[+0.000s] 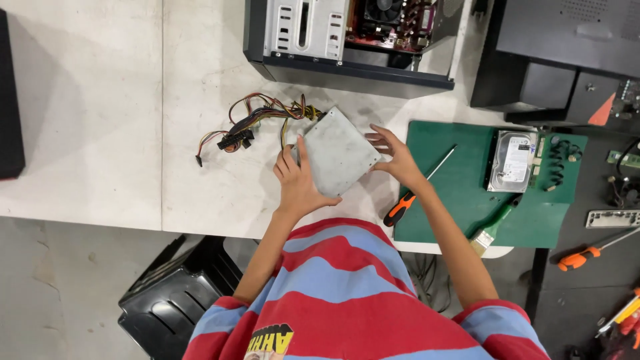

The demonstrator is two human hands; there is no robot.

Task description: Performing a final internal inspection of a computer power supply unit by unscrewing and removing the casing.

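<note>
PSU (339, 159) out of PC case (347, 40), on desk (100, 100); both hands, left (298, 183) & right (399, 160), grip its edges; cables (257, 120) loose.

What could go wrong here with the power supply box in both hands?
1. The cable bundle trails loose from the power supply box; moving the box could drag or snag the connectors.
2. The screwdriver lies right beside the right hand, half off the green mat; a bump might roll it off the table edge.
3. The left hand grips a bare metal edge, which could cut.
</note>
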